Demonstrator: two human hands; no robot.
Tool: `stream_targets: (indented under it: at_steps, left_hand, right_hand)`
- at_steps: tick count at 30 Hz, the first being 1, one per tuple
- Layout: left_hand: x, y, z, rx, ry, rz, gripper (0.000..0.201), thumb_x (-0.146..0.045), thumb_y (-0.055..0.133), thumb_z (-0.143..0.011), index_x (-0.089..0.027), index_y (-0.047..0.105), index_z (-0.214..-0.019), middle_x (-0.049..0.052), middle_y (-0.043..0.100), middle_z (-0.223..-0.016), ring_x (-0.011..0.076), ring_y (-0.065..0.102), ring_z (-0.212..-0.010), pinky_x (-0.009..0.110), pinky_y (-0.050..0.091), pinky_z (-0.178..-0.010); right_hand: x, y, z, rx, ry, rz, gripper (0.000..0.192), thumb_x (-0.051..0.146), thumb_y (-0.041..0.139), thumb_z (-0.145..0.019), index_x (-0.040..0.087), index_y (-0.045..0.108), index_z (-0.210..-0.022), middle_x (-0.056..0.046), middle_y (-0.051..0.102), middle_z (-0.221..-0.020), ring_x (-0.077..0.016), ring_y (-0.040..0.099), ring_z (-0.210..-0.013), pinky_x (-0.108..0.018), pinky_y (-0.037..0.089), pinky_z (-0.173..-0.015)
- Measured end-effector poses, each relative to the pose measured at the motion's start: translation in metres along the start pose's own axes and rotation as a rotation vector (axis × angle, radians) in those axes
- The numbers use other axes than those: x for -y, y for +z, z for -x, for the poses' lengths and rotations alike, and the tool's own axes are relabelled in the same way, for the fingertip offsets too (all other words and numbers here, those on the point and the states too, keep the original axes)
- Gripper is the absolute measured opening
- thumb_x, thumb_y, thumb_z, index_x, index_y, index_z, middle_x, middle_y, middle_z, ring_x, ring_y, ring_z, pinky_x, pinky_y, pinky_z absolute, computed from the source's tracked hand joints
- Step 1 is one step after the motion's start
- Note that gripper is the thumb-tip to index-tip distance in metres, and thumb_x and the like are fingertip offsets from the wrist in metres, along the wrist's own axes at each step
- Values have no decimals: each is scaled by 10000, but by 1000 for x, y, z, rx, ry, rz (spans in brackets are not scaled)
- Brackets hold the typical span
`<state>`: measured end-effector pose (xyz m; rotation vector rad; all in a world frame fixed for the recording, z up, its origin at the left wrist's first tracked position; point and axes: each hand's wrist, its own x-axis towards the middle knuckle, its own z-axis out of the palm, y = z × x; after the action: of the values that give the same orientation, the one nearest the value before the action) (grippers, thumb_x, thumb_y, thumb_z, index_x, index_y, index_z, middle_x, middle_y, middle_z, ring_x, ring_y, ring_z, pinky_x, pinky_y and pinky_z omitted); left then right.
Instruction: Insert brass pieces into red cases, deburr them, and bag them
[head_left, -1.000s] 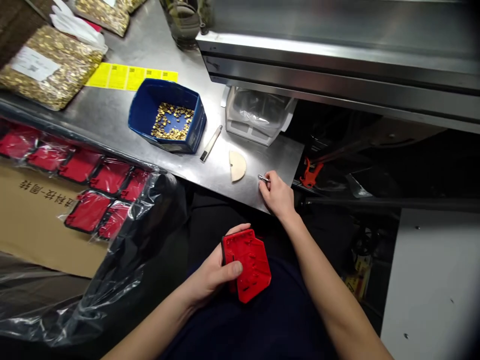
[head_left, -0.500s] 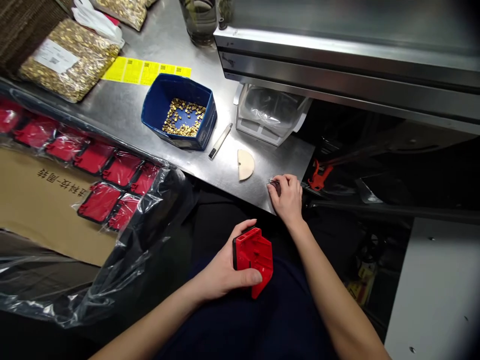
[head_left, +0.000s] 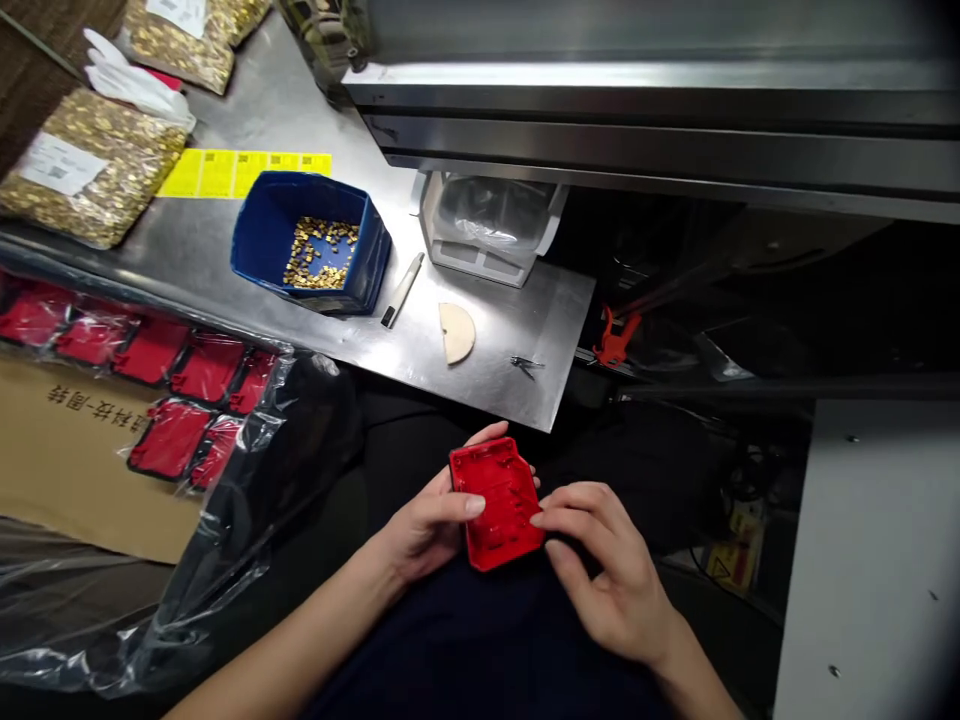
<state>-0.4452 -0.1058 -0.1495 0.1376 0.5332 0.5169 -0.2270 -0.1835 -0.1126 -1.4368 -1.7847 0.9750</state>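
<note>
Several red parts [head_left: 161, 375] at left, under crinkled clear film on a cardboard box, outlines blurred. Bagged brass pieces [head_left: 86, 165] cut off at the frame edge. Blue bin [head_left: 309, 240] on steel worktop [head_left: 225, 270], holding small brass pieces. Pale half-disc [head_left: 455, 332] and small metal tool [head_left: 527, 364] lying apart near the edge. Left hand [head_left: 427, 525] with grip clamped on red angular plastic part [head_left: 497, 502] over the lap. Right hand [head_left: 611, 570] with fingertips touching its right edge; grip not closed on it.

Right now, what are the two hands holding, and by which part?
The left hand grips the red plastic part by its left edge, thumb on top. The right hand touches its right edge with the fingertips.
</note>
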Motion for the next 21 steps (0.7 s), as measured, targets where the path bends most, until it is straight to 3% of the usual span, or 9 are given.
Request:
stream_targets:
  at_steps: [3, 6, 8, 12, 16, 21]
  left_hand:
    - [-1, 6, -12, -22, -15, 7, 874, -218, 747, -807, -261, 339, -1579, 157, 648, -1379, 328, 606, -1299, 498, 410, -1137]
    - [-1, 14, -21, -83, -38, -15, 737, -363, 726, -882, -249, 423, -1544, 157, 610, -1442, 328, 575, -1333, 490, 396, -1156]
    - [1, 19, -26, -160, -22, -54, 636, -505, 646, -945, -236, 495, -1501, 152, 600, -1456, 328, 572, -1330, 490, 398, -1160]
    - [5, 30, -37, -288, 82, -259, 450, -476, 639, -968, -230, 641, -1345, 113, 641, -1403, 320, 583, -1307, 463, 418, -1145]
    - [9, 34, -42, -267, 72, -488, 348, -430, 609, -990, -177, 720, -1202, 120, 706, -1290, 319, 615, -1252, 443, 431, -1119]
    - [14, 31, -39, -230, 64, -619, 415, -466, 494, -1041, -200, 699, -1287, 98, 683, -1355, 327, 571, -1315, 462, 387, -1165]
  right_hand:
    - [5, -5, -4, 114, -84, 200, 349, 260, 689, -959, 223, 633, -1301, -85, 661, -1322, -291, 551, -1273, -476, 440, -1066]
    - [2, -8, -13, 92, -138, 312, 265, 191, 666, -971, 242, 670, -1231, -30, 751, -1189, -267, 600, -1261, -473, 398, -1100]
    - [1, -9, -16, 53, -127, 236, 226, 161, 664, -963, 252, 689, -1168, -2, 786, -1052, -239, 668, -1166, -461, 410, -1092]
    - [2, -6, -13, -93, 25, -88, 152, 192, 694, -941, 259, 716, -1076, -7, 784, -956, -202, 723, -877, -409, 519, -916]
    - [5, 1, -8, -160, 193, -222, 54, 235, 685, -944, 251, 727, -975, -3, 754, -873, -192, 682, -812, -350, 515, -783]
    - [5, 1, -6, -179, 407, -375, 99, 302, 676, -954, 248, 750, -917, 14, 736, -854, -155, 649, -764, -282, 487, -725]
